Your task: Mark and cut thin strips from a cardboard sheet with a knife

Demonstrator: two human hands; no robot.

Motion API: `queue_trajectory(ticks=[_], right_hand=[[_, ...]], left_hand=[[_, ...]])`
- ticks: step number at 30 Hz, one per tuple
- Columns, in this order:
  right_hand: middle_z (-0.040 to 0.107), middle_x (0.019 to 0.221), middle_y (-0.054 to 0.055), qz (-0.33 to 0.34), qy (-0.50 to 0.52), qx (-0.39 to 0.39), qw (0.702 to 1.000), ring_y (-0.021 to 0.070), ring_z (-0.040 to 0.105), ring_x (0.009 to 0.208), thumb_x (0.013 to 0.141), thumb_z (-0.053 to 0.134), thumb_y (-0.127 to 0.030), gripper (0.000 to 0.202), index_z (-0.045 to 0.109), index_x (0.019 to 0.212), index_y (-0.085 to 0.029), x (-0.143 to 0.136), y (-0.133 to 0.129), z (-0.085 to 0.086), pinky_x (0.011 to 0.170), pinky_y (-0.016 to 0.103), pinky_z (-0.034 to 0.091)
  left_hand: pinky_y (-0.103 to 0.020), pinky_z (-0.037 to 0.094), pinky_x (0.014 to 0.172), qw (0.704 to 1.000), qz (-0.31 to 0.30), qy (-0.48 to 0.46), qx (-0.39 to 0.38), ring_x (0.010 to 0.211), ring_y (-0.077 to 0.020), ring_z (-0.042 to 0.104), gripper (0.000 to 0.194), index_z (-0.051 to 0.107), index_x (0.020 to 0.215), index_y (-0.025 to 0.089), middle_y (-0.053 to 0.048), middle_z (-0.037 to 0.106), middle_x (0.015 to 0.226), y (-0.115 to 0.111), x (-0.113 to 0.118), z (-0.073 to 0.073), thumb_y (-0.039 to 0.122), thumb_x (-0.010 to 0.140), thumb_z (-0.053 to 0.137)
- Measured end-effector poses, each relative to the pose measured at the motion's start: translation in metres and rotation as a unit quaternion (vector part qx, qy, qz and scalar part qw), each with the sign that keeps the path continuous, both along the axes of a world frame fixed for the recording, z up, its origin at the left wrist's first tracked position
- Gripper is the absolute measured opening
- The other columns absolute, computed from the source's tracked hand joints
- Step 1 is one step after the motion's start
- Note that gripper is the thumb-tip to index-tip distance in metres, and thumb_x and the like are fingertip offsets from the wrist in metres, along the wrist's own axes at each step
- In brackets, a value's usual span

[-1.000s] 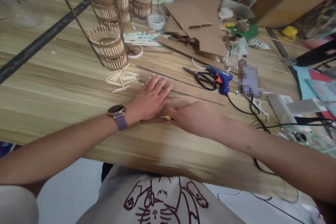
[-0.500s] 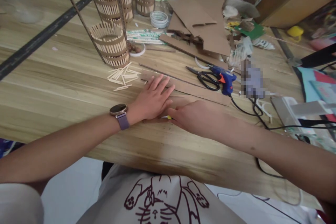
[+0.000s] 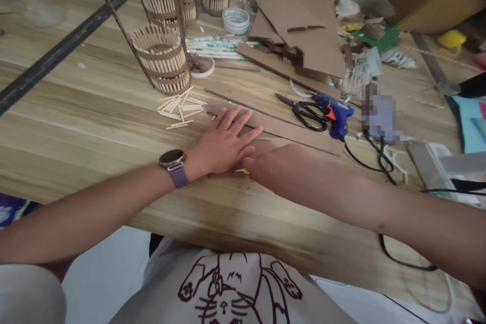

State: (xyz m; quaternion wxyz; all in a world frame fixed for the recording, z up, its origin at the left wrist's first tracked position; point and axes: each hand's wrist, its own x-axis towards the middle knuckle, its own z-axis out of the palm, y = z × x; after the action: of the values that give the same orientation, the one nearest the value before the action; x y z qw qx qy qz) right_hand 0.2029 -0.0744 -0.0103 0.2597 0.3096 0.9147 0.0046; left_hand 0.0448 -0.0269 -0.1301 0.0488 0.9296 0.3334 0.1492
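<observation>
My left hand (image 3: 227,144) lies flat with fingers spread, pressing on a brown cardboard piece (image 3: 266,146) near the table's front edge. Close against its thumb, my right hand (image 3: 275,163) is closed around a utility knife (image 3: 246,171). Only a small yellow part and a bit of pale blade show; the rest is hidden by the fingers. Beyond the hands runs a long cardboard strip (image 3: 304,137), with the left fingertips over its left end. Short wooden sticks (image 3: 181,107) lie loose in a pile to the left of these strips.
Black scissors (image 3: 309,114) and a blue glue gun (image 3: 334,114) lie right of centre, its cord trailing rightward. A stick basket (image 3: 163,63) with tall posts stands at left. Behind are tape rolls (image 3: 236,21), wrapped sticks (image 3: 216,48) and cardboard sheets (image 3: 299,5).
The view has shifted slightly, so things at the back sit higher and farther right. My left fingers look a little more spread; my right hand still grips the knife beside them.
</observation>
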Motion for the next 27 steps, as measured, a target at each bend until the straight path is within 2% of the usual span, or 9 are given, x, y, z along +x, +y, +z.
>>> queue_trajectory(ticks=[2, 4, 10, 17, 23, 27], right_hand=[[0.077, 0.101, 0.01, 0.012, -0.054, -0.015, 0.998, 0.0223, 0.072, 0.079, 0.082, 0.046, 0.009, 0.043, 0.07, 0.108, -0.014, 0.001, 0.001, 0.0, 0.052, 0.03, 0.037], [0.077, 0.098, 0.008, 0.014, -0.078, -0.018, 0.997, 0.0204, 0.071, 0.073, 0.081, 0.048, 0.009, 0.043, 0.07, 0.109, -0.016, 0.003, 0.002, -0.002, 0.05, 0.03, 0.033], [0.073, 0.082, 0.006, 0.014, -0.038, 0.006, 0.999, 0.0174, 0.065, 0.062, 0.08, 0.049, 0.007, 0.04, 0.069, 0.104, -0.017, 0.017, 0.001, -0.017, 0.048, 0.029, 0.024], [0.066, 0.065, 0.002, 0.017, -0.008, 0.031, 0.999, 0.018, 0.061, 0.058, 0.079, 0.042, 0.008, 0.042, 0.069, 0.1, -0.017, 0.028, 0.002, -0.025, 0.052, 0.031, 0.025], [0.065, 0.066, 0.001, 0.026, 0.021, 0.028, 0.999, 0.0171, 0.061, 0.058, 0.08, 0.043, 0.006, 0.041, 0.067, 0.101, -0.019, 0.044, 0.003, -0.033, 0.05, 0.032, 0.021], [0.066, 0.067, 0.001, -0.016, 0.017, -0.007, 1.0, 0.0165, 0.061, 0.057, 0.084, 0.045, 0.003, 0.036, 0.067, 0.102, -0.02, 0.059, 0.004, -0.039, 0.05, 0.03, 0.022]], left_hand=[[-0.07, 0.019, 0.121, 1.0, -0.012, -0.003, -0.012, 0.152, -0.0431, 0.023, 0.047, 0.056, 0.149, 0.026, -0.016, 0.033, 0.165, 0.0, -0.001, 0.001, 0.036, 0.103, 0.054], [-0.07, 0.018, 0.12, 1.0, -0.02, 0.0, -0.02, 0.153, -0.0431, 0.021, 0.046, 0.056, 0.148, 0.03, -0.013, 0.031, 0.167, 0.001, -0.002, 0.002, 0.036, 0.102, 0.056], [-0.07, 0.019, 0.12, 0.999, -0.024, 0.014, -0.028, 0.154, -0.0434, 0.018, 0.046, 0.055, 0.148, 0.032, -0.011, 0.03, 0.167, 0.002, -0.003, 0.002, 0.04, 0.103, 0.053], [-0.07, 0.02, 0.12, 0.999, -0.027, 0.014, -0.036, 0.153, -0.0451, 0.019, 0.046, 0.056, 0.148, 0.03, -0.013, 0.032, 0.166, 0.002, -0.003, 0.005, 0.041, 0.104, 0.052], [-0.071, 0.019, 0.12, 0.999, -0.025, 0.012, -0.042, 0.154, -0.0444, 0.017, 0.045, 0.056, 0.148, 0.031, -0.011, 0.032, 0.167, 0.002, -0.003, 0.006, 0.039, 0.103, 0.054], [-0.07, 0.019, 0.121, 0.999, -0.022, 0.012, -0.044, 0.154, -0.0438, 0.017, 0.044, 0.058, 0.147, 0.032, -0.01, 0.032, 0.167, 0.002, -0.003, 0.006, 0.039, 0.103, 0.055]])
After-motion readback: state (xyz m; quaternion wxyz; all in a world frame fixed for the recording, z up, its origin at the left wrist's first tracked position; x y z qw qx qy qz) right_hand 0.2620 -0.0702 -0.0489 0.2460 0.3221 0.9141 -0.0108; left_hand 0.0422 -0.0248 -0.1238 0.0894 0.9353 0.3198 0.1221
